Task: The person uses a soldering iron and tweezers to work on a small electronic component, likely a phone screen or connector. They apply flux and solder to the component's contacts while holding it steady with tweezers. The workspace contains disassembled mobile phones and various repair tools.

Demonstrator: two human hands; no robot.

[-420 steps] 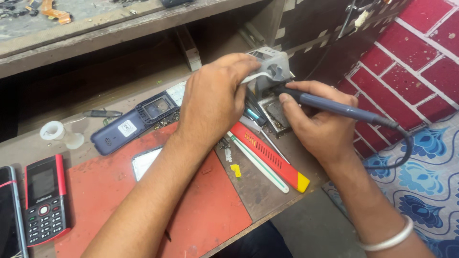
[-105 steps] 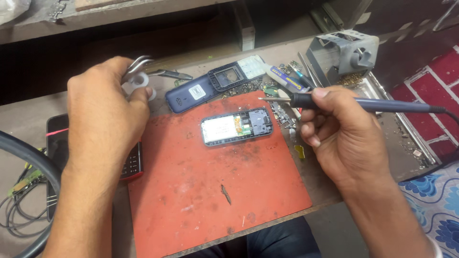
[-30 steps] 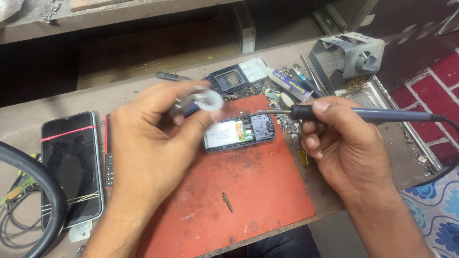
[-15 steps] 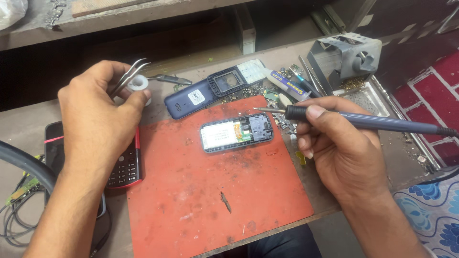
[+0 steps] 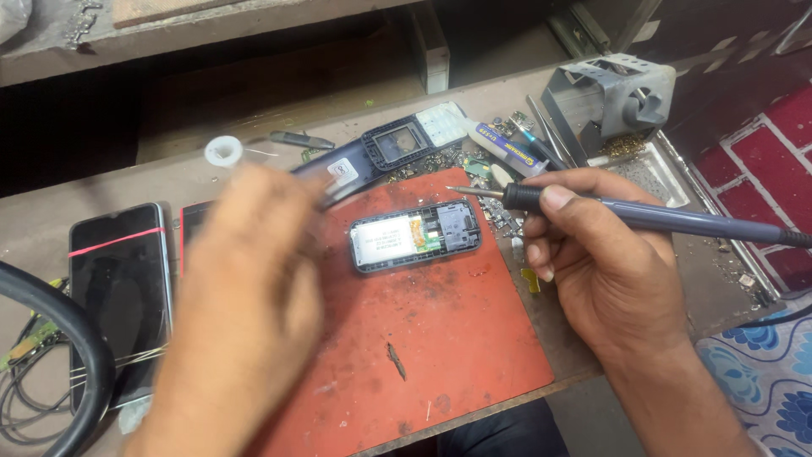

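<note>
An opened phone body (image 5: 415,235) lies face-up on the red work mat (image 5: 440,355), its circuit board and orange ribbon exposed, near the mat's upper edge. Just to its right, the right hand (image 5: 605,267) is clamped around a blue-handled soldering iron (image 5: 626,213), the tip pointing left and hanging above the mat just beyond the phone's upper right corner — not touching it. The left hand (image 5: 245,296) is blurred over the mat's left side; whether its fingers are closed on anything I cannot tell. Behind it sit a small white spool (image 5: 224,151) and a detached dark phone cover (image 5: 372,154). A black smartphone (image 5: 118,288) with a red band lies at far left, and a grey metal stand (image 5: 613,93) is at the bench's upper right.
</note>
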